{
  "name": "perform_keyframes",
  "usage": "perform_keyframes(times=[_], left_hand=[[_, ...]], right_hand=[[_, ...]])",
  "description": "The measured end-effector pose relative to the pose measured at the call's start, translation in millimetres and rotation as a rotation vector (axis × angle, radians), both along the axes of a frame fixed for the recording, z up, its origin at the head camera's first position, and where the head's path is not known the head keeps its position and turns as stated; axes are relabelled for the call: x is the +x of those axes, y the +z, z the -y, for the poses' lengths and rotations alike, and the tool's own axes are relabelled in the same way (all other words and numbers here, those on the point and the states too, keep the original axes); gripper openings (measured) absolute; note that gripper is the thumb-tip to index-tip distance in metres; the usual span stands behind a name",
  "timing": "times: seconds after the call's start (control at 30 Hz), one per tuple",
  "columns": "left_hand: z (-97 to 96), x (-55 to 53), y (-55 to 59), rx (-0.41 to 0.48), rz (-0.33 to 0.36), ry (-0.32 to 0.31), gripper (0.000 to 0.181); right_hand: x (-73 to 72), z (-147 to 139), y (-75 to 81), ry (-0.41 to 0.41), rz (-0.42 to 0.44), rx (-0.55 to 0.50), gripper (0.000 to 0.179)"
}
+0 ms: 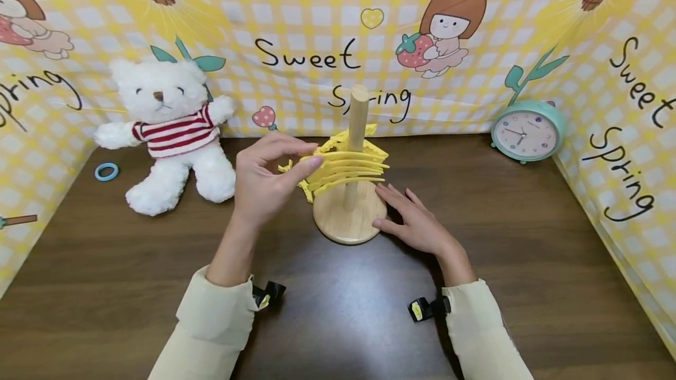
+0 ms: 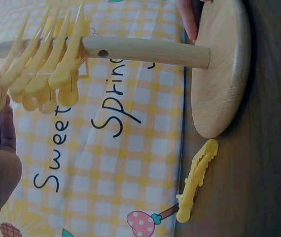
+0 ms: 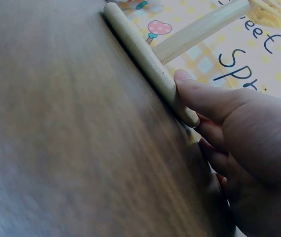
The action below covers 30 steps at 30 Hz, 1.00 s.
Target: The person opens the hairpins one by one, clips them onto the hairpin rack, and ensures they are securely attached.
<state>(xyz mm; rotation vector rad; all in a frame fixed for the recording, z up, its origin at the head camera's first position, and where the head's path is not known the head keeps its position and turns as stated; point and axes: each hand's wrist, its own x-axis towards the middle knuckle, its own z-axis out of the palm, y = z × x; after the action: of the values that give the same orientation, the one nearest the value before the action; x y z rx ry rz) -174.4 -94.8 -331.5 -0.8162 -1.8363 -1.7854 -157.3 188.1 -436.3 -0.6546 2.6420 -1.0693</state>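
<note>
A wooden stand has a round base and an upright post. Several yellow hair clips grip the post one above another, their toothed jaws around it. My left hand is at the uppermost clip, pinching its handle end between thumb and fingers. Down at the base's right side, my right hand holds the rim, thumb on the near edge and fingers farther round. Beside the base in the left wrist view, one loose yellow clip lies on the tabletop.
A white teddy bear in a striped shirt sits at the back left, near a blue ring. A mint alarm clock stands at the back right. Checked cloth walls in the brown table.
</note>
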Motion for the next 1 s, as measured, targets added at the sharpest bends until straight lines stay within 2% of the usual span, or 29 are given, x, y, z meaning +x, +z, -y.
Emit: perform_keyframes(times=[0.47, 0.7, 1.0], left_hand=[[-7.1, -5.0, 0.7, -0.027, 0.012, -0.022, 0.013], [-11.4, -6.5, 4.0, -0.05, -0.001, -0.023, 0.013], [-7.3, -6.4, -3.1, -0.083, 0.027, -0.071, 0.017]], right_hand=[[-2.1, -2, -1.0, 0.005, -0.004, -0.003, 0.077], [-3.3, -3, 0.0, -0.032, 0.015, -0.042, 0.077], [-1.5, 0, -2.6, -0.024, 0.028, -0.043, 0.078]])
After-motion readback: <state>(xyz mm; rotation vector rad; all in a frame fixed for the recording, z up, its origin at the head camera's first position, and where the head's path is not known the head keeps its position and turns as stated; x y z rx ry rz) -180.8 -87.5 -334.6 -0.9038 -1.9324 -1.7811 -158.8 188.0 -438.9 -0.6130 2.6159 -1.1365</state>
